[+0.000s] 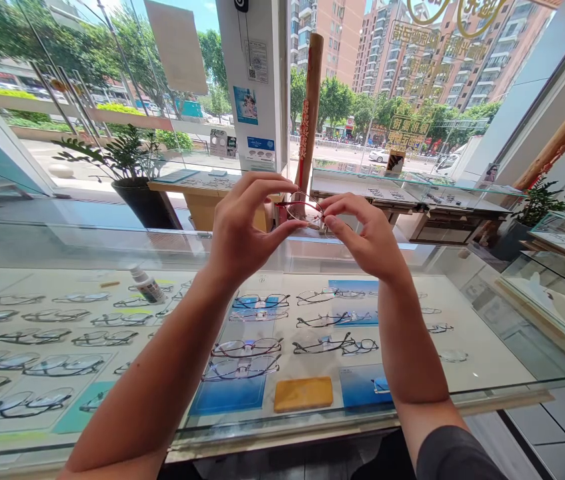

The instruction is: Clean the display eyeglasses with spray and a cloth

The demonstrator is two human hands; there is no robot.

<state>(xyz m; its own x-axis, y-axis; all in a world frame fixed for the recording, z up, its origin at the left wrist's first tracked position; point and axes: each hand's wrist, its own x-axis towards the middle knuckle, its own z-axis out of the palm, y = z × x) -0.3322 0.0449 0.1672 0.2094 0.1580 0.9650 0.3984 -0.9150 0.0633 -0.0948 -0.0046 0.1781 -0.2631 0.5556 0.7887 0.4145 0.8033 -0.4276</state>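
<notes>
A pair of eyeglasses (304, 207) with a thin dark-red frame is held up in the air above the glass counter. My left hand (248, 217) grips it from the left, forefinger at the upper rim and thumb at the lower rim. On the other side, my right hand (356, 230) pinches the right end of the frame between thumb and fingers. Its far parts are small and partly lost against the bright background. Below both hands, rows of spectacle frames (247, 347) lie inside the glass display case (482, 333).
A small spray bottle (147, 285) stands on the counter at left. A yellow case (303, 394) lies near the front edge. Beyond are further display counters (362, 187), a wooden post (311, 107), a potted plant (137, 190) and large windows. Another glass case (557, 287) adjoins at right.
</notes>
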